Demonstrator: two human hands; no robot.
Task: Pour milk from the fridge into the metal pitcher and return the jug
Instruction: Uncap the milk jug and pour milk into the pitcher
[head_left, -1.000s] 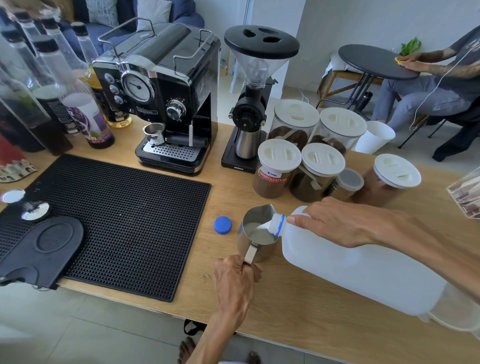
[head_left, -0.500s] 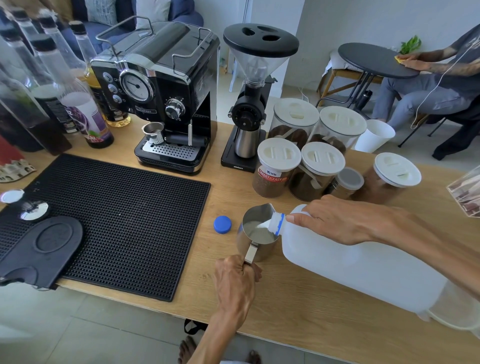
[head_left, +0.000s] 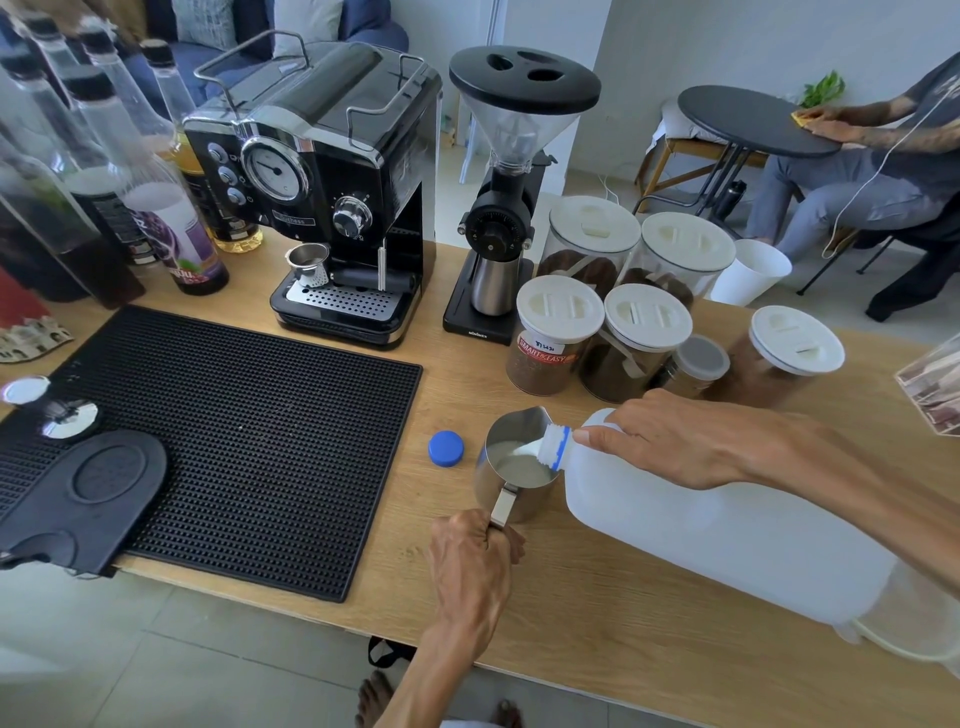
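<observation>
A large white plastic milk jug (head_left: 717, 540) is tipped almost flat, its blue-ringed neck over the rim of the metal pitcher (head_left: 511, 462). Milk streams from the neck into the pitcher, which holds a pool of white milk. My right hand (head_left: 675, 441) grips the jug near its neck from above. My left hand (head_left: 470, 566) holds the pitcher's handle at the near side. The pitcher stands on the wooden counter (head_left: 597, 618). The jug's blue cap (head_left: 445, 448) lies on the counter just left of the pitcher.
A black rubber mat (head_left: 249, 441) covers the counter's left part. Behind stand an espresso machine (head_left: 322, 182), a grinder (head_left: 504, 208), several lidded coffee jars (head_left: 639, 332) and syrup bottles (head_left: 156, 208). A seated person (head_left: 857, 171) is at the far right.
Milk keeps flowing and the level in the pitcher looks slightly higher. Both hands and the jug have hardly moved.
</observation>
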